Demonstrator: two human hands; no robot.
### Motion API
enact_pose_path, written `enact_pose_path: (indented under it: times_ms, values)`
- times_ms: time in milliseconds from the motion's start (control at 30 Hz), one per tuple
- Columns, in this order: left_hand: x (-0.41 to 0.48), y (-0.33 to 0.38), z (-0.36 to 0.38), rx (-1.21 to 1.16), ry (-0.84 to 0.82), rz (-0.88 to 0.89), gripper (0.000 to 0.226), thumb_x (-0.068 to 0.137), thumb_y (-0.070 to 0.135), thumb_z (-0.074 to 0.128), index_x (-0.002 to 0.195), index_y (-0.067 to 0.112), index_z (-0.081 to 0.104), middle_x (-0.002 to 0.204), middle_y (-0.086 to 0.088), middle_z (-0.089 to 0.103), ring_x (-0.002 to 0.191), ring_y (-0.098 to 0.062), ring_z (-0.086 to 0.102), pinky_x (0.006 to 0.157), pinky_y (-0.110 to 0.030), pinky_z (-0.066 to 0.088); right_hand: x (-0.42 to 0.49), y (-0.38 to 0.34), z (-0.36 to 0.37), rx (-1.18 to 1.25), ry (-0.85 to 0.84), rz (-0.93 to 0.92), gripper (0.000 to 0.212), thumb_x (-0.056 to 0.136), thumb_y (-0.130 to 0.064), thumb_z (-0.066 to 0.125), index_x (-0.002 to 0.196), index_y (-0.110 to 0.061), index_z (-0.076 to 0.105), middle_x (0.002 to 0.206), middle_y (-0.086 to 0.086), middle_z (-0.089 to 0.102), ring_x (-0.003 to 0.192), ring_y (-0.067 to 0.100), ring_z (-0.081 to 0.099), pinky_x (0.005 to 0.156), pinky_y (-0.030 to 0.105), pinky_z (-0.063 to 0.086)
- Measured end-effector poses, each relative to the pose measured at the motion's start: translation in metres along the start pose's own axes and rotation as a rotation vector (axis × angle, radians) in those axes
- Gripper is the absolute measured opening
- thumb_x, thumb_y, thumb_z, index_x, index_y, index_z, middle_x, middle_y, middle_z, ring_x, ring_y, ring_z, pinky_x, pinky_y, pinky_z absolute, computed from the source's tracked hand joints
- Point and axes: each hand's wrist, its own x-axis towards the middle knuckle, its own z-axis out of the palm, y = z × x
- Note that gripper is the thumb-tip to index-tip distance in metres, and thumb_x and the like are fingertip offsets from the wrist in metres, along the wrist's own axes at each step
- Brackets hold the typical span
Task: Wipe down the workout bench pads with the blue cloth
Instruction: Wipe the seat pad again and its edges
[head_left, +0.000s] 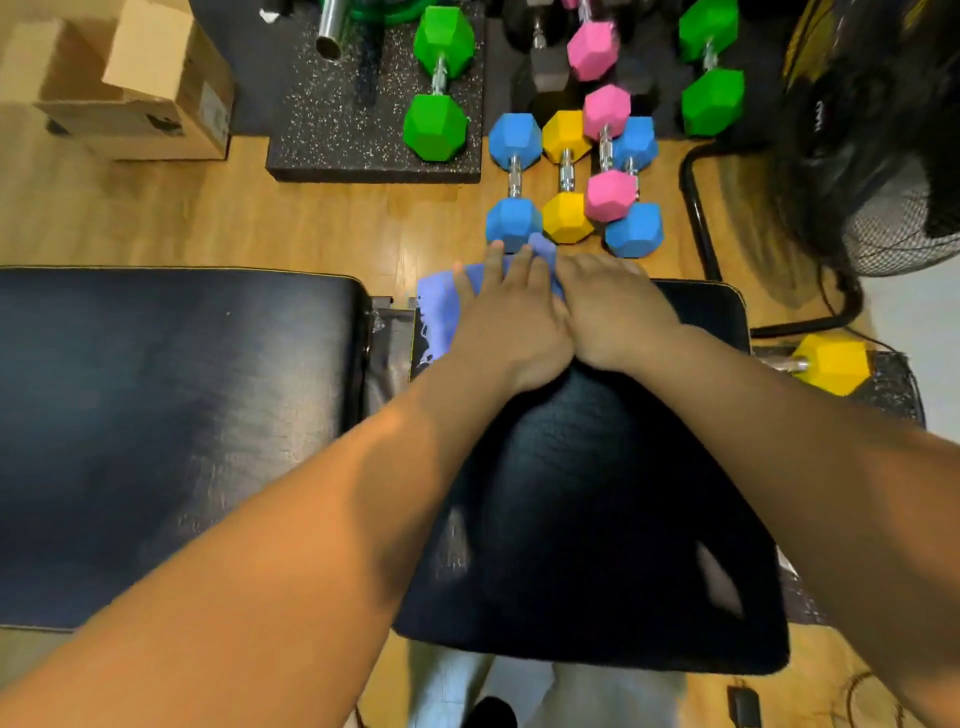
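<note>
Blue cloth lay at the far edge of the smaller black bench pad, centre of the frame, under both hands. Left hand pressed it flat, fingers spread; right hand lay flat alongside (touching the left), pinching nothing.

Home gym: coloured dumbbells, padded bench, rubber mat.

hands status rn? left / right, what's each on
Left hand: open, fingers spread flat, pressing the blue cloth onto the seat pad.
Right hand: open, flat beside the left at the cloth's edge; grip cannot be told.
</note>
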Motion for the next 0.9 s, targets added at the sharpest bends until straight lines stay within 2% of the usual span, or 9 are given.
enact_pose_path:
  times_ms: [167, 300, 467, 600, 667, 733, 800, 833, 900]
  values:
    - [0.005, 0.078, 0.026, 0.036, -0.027, 0.146, 0.056, 0.1, 0.032, 0.023, 0.151, 0.01, 0.018, 0.159, -0.006, 0.017, 0.148, -0.028, 0.004, 0.115, -0.057, -0.007, -0.054, 0.075, 0.001, -0.061, 0.082, 0.146, 0.059, 0.089, -0.044, 0.017, 0.125, -0.009, 0.048, 0.113, 0.013, 0.057, 0.107, 0.034, 0.051, 0.098, 0.047, 0.035]
    - [0.005, 0.118, 0.041, 0.089, -0.056, 0.222, 0.057, 0.099, 0.034, 0.021, 0.152, 0.013, 0.013, 0.161, -0.007, 0.008, 0.148, -0.028, -0.004, 0.115, -0.056, -0.01, -0.081, 0.104, 0.002, 0.223, 0.026, 0.31, 0.054, 0.099, -0.037, 0.035, 0.143, -0.006, 0.028, 0.13, 0.02, 0.052, 0.113, 0.036, 0.054, 0.088, 0.039, 0.041]
    - [-0.047, 0.128, 0.06, 0.109, -0.06, 0.377, 0.058, 0.1, 0.034, 0.019, 0.153, 0.014, 0.009, 0.162, -0.007, -0.003, 0.147, -0.026, -0.017, 0.115, -0.053, -0.012, -0.152, 0.083, 0.018, 0.545, 0.023, 0.455, 0.035, 0.1, -0.015, 0.041, 0.131, -0.002, 0.042, 0.1, 0.025, 0.065, 0.088, 0.039, 0.064, 0.07, 0.036, 0.042]
    - [-0.11, 0.119, 0.073, 0.132, -0.111, 0.466, 0.062, 0.096, 0.031, 0.017, 0.152, 0.009, 0.002, 0.161, -0.011, -0.008, 0.145, -0.026, -0.022, 0.117, -0.052, -0.009, -0.212, 0.045, 0.031, 0.706, 0.047, 0.618, 0.054, 0.095, -0.049, 0.027, 0.132, -0.013, 0.041, 0.105, 0.02, 0.067, 0.095, 0.036, 0.063, 0.068, 0.03, 0.034]
    - [-0.141, 0.112, 0.078, 0.089, -0.111, 0.477, 0.065, 0.092, 0.03, 0.019, 0.151, 0.006, 0.011, 0.161, -0.014, 0.003, 0.147, -0.029, -0.012, 0.118, -0.053, 0.002, -0.237, 0.028, 0.04, 0.727, 0.042, 0.68, 0.069, 0.087, -0.061, 0.024, 0.14, -0.018, 0.032, 0.117, 0.018, 0.064, 0.103, 0.035, 0.061, 0.076, 0.034, 0.04]
    - [-0.165, 0.1, 0.08, 0.04, -0.129, 0.451, 0.067, 0.087, 0.033, 0.028, 0.148, 0.004, 0.028, 0.158, -0.015, 0.02, 0.148, -0.031, 0.008, 0.117, -0.053, 0.017, -0.259, 0.011, 0.042, 0.811, 0.082, 0.721, 0.066, 0.094, -0.052, 0.039, 0.15, -0.032, 0.01, 0.135, 0.01, 0.052, 0.116, 0.031, 0.055, 0.091, 0.038, 0.042]
    - [-0.183, 0.086, 0.074, 0.031, -0.12, 0.41, 0.063, 0.085, 0.037, 0.036, 0.141, 0.007, 0.043, 0.152, -0.012, 0.036, 0.142, -0.031, 0.03, 0.113, -0.051, 0.03, -0.28, -0.006, 0.044, 0.831, 0.196, 0.837, 0.085, 0.088, -0.049, 0.056, 0.151, -0.035, 0.002, 0.149, 0.005, 0.038, 0.129, 0.026, 0.045, 0.098, 0.037, 0.038]
    - [-0.188, 0.08, 0.067, 0.039, -0.104, 0.402, 0.057, 0.086, 0.038, 0.038, 0.134, 0.01, 0.052, 0.146, -0.011, 0.044, 0.135, -0.031, 0.041, 0.106, -0.047, 0.04, -0.289, -0.014, 0.045, 0.809, 0.287, 0.913, 0.093, 0.082, -0.055, 0.061, 0.152, -0.032, 0.005, 0.152, 0.004, 0.034, 0.133, 0.024, 0.041, 0.101, 0.036, 0.037]
    - [-0.188, 0.069, 0.045, 0.098, -0.053, 0.373, 0.037, 0.09, 0.039, 0.043, 0.114, 0.019, 0.064, 0.128, -0.005, 0.056, 0.105, -0.029, 0.058, 0.074, -0.036, 0.049, -0.303, -0.034, 0.054, 0.735, 0.413, 1.045, 0.099, 0.073, -0.06, 0.067, 0.15, -0.022, 0.018, 0.149, 0.01, 0.037, 0.134, 0.026, 0.04, 0.105, 0.038, 0.038]
